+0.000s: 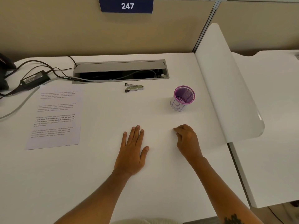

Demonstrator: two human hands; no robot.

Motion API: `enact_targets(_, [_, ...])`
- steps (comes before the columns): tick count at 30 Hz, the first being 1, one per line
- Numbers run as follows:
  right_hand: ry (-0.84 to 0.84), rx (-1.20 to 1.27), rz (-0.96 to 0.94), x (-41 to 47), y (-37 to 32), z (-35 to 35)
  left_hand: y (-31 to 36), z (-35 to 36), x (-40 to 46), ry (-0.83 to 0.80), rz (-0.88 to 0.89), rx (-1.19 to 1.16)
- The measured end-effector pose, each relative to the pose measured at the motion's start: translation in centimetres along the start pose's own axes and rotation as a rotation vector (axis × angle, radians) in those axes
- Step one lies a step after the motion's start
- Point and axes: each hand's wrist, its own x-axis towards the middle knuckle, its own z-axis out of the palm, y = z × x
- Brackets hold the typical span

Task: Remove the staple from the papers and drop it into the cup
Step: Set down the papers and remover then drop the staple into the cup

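The printed papers [55, 117] lie flat on the white desk at the left; the staple is too small to make out. A metal staple remover [134, 87] rests near the cable tray at the back centre. A purple mesh cup [183, 98] with a white label stands upright at the right. My left hand [133, 151] lies flat on the desk, palm down, fingers slightly apart, holding nothing. My right hand [187, 141] rests on the desk below the cup with its fingers curled in; nothing shows in it.
An open grey cable tray [120, 71] is set into the desk at the back. A black power adapter [34, 79] and cables lie at the far left. A white curved divider [226, 88] bounds the desk on the right. Blue sign 247 [126, 5] hangs on the partition.
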Motion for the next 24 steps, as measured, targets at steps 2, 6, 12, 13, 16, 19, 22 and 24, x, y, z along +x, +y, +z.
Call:
enact_targets(2, [0.035, 0.026, 0.068, -0.1, 0.1, -0.2, 0.0, 0.0, 0.0, -0.004, -0.002, 0.002])
enact_targets(6, [0.05, 0.057, 0.05, -0.2, -0.5, 0.5, 0.0, 0.1, 0.0, -0.003, -0.005, 0.002])
enact_targets(12, [0.143, 0.162, 0.15, 0.2, -0.5, 0.1, 0.0, 0.1, 0.0, -0.011, -0.007, 0.013])
enact_targets(13, [0.14, 0.163, 0.161, 0.1, -0.5, 0.1, 0.0, 0.1, 0.0, -0.009, -0.007, 0.011])
enact_targets(16, [0.131, 0.191, 0.153, 0.0, -0.8, 0.4, 0.1, 0.0, 0.0, 0.0, -0.006, 0.006])
enact_targets(19, [0.166, 0.21, 0.168, 0.2, -0.7, 0.4, 0.0, 0.1, 0.0, -0.013, -0.008, 0.021])
enact_targets(22, [0.158, 0.113, 0.132, -0.2, -0.1, 0.4, 0.0, 0.0, 0.0, -0.008, -0.006, 0.011])
enact_targets(24, [0.124, 0.028, 0.087, -0.6, 0.4, 0.7, 0.0, 0.0, 0.0, -0.008, -0.003, 0.007])
